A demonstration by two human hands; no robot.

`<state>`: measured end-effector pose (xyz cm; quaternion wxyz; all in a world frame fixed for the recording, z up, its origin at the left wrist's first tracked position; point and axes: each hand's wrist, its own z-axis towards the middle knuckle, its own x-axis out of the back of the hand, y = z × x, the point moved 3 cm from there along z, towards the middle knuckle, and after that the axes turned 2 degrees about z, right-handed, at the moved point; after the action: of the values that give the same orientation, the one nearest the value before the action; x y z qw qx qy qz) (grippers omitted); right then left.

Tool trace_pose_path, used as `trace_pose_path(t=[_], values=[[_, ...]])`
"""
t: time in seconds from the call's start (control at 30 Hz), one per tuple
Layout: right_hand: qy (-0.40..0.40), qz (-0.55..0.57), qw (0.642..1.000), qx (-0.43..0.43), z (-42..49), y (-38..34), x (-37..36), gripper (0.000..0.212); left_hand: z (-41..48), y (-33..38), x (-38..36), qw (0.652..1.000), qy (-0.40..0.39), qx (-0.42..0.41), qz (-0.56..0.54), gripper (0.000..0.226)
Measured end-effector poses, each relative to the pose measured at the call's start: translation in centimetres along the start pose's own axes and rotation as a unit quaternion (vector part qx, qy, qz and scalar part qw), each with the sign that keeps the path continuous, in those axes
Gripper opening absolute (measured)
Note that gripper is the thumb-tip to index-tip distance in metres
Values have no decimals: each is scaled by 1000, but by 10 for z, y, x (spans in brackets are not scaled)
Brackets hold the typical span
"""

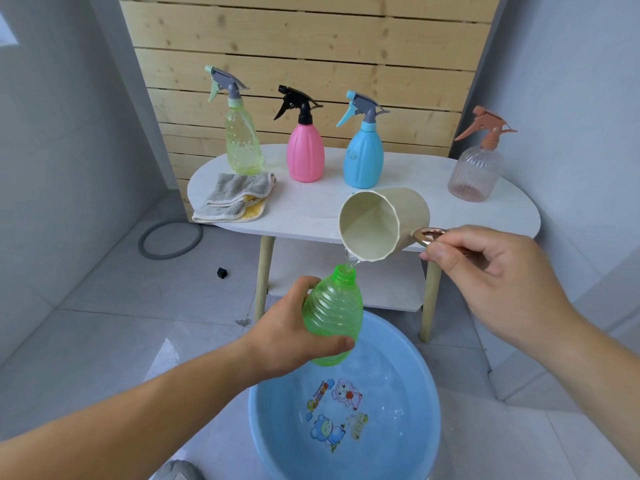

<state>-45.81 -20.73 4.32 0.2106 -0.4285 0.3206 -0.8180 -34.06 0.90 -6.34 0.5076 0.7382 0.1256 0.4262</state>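
Note:
My left hand grips a green ribbed plastic bottle with no cap, held upright over a blue basin. My right hand pinches the copper-coloured handle of a beige cup. The cup is tipped on its side with its mouth facing me, and a thin stream of water runs from its lip into the bottle's open neck. The basin holds water and has cartoon pictures on its bottom.
A white oval table stands behind, with a lower shelf. On it are yellow-green, pink, blue and clear pinkish spray bottles and a folded grey cloth. A grey ring and small black object lie on the floor.

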Motion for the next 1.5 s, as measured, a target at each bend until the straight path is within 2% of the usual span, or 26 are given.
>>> trace_pose_path(t=[0.7,0.97,1.5], values=[[1,-39,996,86,0,0,-1,32,1,-2,-1,1000,-7,1,-1,73],[20,-66,990,127,0,-2,-2,18,1,-3,-1,1000,-7,1,0,74],[39,-122,968,215,-3,-5,-5,19,3,-6,-3,1000,-6,7,-1,75]])
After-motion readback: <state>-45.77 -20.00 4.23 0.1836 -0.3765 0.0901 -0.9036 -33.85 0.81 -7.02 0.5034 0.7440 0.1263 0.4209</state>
